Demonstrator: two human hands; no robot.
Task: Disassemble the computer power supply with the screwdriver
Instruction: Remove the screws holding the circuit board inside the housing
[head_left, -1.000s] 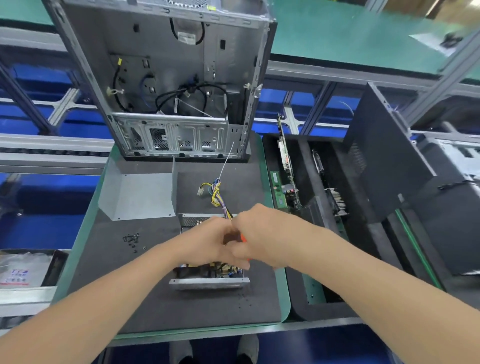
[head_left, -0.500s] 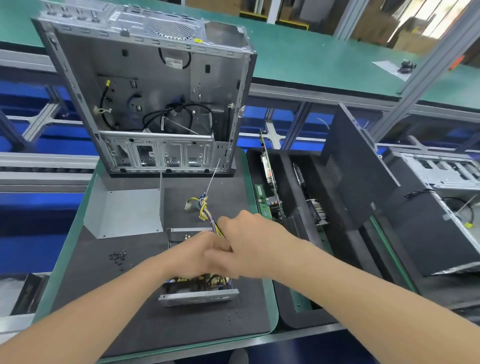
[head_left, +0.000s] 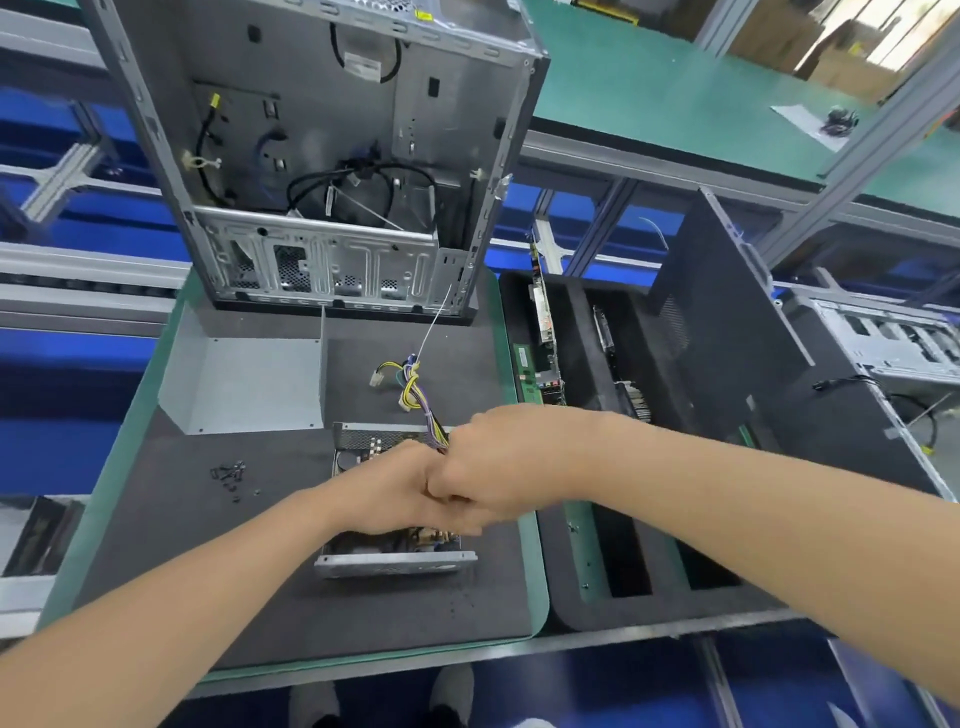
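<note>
Meeting knuckle to knuckle at lower centre of the frame, the left hand (head_left: 387, 491) and right hand (head_left: 501, 460) are both curled tight. What they grip, if anything, cannot be told. Directly beneath them sits the opened power supply (head_left: 395, 561) on the dark mat (head_left: 171, 493). Its wire bundle (head_left: 415, 384) trails toward the upright computer case (head_left: 322, 156) at upper left. Loose screws (head_left: 228, 475) lie left of the supply.

The left hand (head_left: 384, 493) and right hand (head_left: 498, 467) cover most of the supply (head_left: 395, 558); what their fingers grip is hidden. Left of them, dark bits (head_left: 228, 475) are too small to tell. Beyond, the case (head_left: 311, 130) is cut off.
</note>
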